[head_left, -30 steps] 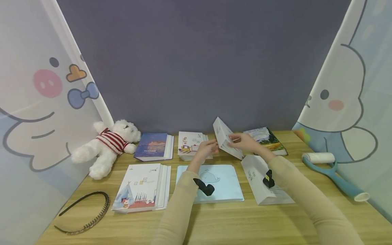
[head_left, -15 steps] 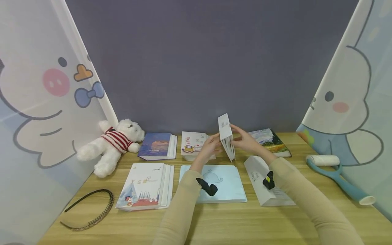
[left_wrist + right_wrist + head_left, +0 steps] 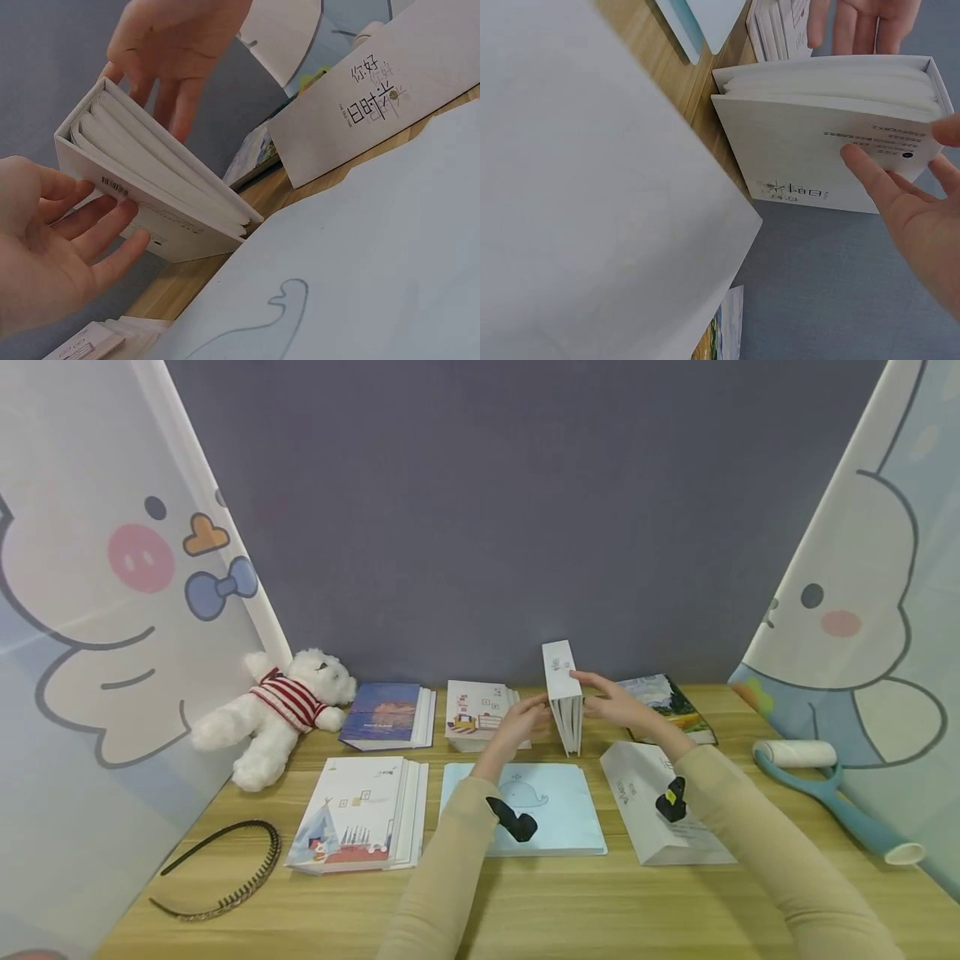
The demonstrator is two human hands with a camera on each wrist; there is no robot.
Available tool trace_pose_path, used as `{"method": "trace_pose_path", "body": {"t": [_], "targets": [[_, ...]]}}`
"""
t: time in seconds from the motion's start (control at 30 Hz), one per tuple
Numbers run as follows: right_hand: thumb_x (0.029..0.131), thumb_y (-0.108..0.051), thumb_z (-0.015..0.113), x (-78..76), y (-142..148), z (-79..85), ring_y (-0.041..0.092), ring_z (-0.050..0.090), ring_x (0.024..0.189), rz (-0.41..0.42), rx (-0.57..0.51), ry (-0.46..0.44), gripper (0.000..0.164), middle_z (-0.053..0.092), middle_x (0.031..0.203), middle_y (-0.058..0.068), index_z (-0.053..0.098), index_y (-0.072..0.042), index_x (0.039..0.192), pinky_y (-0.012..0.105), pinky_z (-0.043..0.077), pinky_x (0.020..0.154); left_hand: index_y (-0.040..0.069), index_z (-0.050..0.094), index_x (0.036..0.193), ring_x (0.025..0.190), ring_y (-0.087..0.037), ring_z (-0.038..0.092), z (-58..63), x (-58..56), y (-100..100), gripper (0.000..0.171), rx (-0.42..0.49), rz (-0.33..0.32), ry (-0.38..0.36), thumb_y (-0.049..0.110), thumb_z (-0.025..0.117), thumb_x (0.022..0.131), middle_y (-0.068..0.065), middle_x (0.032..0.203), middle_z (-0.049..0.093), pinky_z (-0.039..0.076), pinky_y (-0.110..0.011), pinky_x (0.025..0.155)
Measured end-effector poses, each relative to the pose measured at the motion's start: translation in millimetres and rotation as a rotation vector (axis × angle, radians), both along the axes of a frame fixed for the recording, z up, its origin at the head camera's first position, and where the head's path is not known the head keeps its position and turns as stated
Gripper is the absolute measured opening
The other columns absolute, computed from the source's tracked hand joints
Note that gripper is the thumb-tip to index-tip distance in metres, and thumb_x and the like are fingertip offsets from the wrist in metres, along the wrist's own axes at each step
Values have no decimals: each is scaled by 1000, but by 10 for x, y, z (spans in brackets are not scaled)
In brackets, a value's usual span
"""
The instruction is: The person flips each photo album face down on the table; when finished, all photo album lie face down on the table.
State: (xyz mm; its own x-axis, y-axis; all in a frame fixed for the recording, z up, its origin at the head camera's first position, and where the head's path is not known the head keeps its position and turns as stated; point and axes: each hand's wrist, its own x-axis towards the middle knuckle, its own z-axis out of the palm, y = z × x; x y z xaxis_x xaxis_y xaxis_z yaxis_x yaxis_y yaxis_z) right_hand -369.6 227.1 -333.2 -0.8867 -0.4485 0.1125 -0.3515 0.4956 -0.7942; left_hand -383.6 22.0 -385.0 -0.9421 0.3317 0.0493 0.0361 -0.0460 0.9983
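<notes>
A white photo album (image 3: 561, 667) stands upright on the table at the back, spine up, its pages fanned slightly below. My left hand (image 3: 521, 725) lies along its left side; in the left wrist view the fingers (image 3: 112, 225), spread and fairly straight, touch the cover with the barcode. On the other side is my right hand (image 3: 618, 703). In the right wrist view one extended finger (image 3: 870, 171) rests on that cover, with the thumb by the spine edge. Neither palm wraps round the album.
Around it lie a whale-covered light blue book (image 3: 570, 827), a white album (image 3: 633, 793), a landscape-covered book (image 3: 667, 702) and other albums (image 3: 352, 810). A teddy bear (image 3: 292, 702), a headband (image 3: 266, 868) and a lint roller (image 3: 832, 785) are near the sides.
The album has gone from tilted and held in the air to upright with its spine up. The right hand's fingers have loosened from it, and both hands now only touch its sides.
</notes>
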Motion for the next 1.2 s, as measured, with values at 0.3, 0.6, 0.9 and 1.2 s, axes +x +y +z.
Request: {"method": "trace_pose_path", "body": {"t": [0.3, 0.6, 0.9, 1.2], "targets": [[100, -39, 41, -8, 48, 42, 40, 46, 124, -205, 46, 97, 53, 38, 144, 22, 43, -2, 138, 48, 49, 93, 16, 35, 146, 129, -38, 43, -42, 8, 95, 45, -25, -107, 35, 18, 40, 101, -21, 144, 40, 39, -52, 104], [90, -52, 54, -10, 114, 19, 37, 55, 104, -346, 143, 157, 69, 47, 127, 26, 41, 4, 129, 42, 55, 79, 16, 44, 141, 134, -32, 38, -75, 42, 134, 42, -244, -176, 62, 29, 38, 102, -8, 148, 39, 41, -46, 104], [88, -52, 57, 18, 199, 8, 31, 59, 92, -348, 135, 55, 79, 45, 125, 29, 36, 9, 135, 36, 57, 73, 17, 48, 139, 134, -30, 39, -199, 9, 88, 40, -269, -176, -12, 28, 41, 102, -8, 149, 37, 39, -43, 106], [90, -50, 55, -18, 322, -74, 45, 38, 128, -299, 200, 23, 78, 36, 142, 29, 36, 7, 140, 55, 40, 100, 15, 55, 133, 129, -23, 46, -228, 29, 11, 36, -386, -105, 26, 26, 41, 101, -8, 142, 47, 44, -39, 102]]}}
